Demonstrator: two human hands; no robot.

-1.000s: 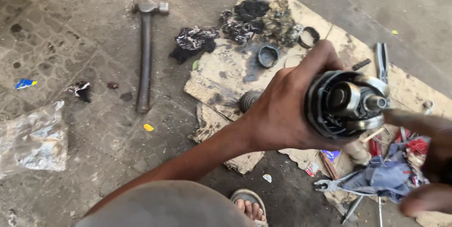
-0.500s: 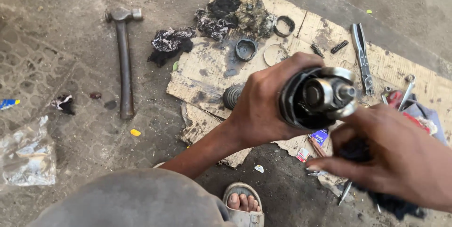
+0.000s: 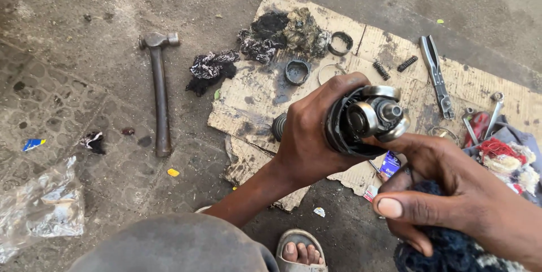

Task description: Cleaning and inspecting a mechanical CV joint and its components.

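While the left hand (image 3: 307, 142) wraps around the dark boot end of a greasy CV joint (image 3: 364, 118), holding it up over the cardboard with its metal core facing the camera, the right hand (image 3: 451, 193) sits just below and beside it, fingers closed on a dark blue rag (image 3: 446, 252). As far as can be judged, the joint is already off its vehicle and partly stripped: 2 rings (image 3: 341, 42), a round black cap (image 3: 297, 71) and 2 small springs (image 3: 381, 70) lie apart on the cardboard sheet (image 3: 254, 102), beside a clump of grease-soaked waste (image 3: 288, 32). Cleaning of the core looks under way, and putting the parts back looks still undone. Pliers (image 3: 436, 71) and spanners (image 3: 495, 111) rest toward the right edge of the cardboard, near a heap of coloured cloth scraps (image 3: 508, 159). All this lies on a rough, stained concrete floor (image 3: 84, 35) outdoors, where a hammer (image 3: 160, 94) lies well apart to the left, with a black rag (image 3: 212, 69) and a crumpled clear plastic bag (image 3: 39, 210). A sandalled foot (image 3: 302, 252) shows at the bottom.
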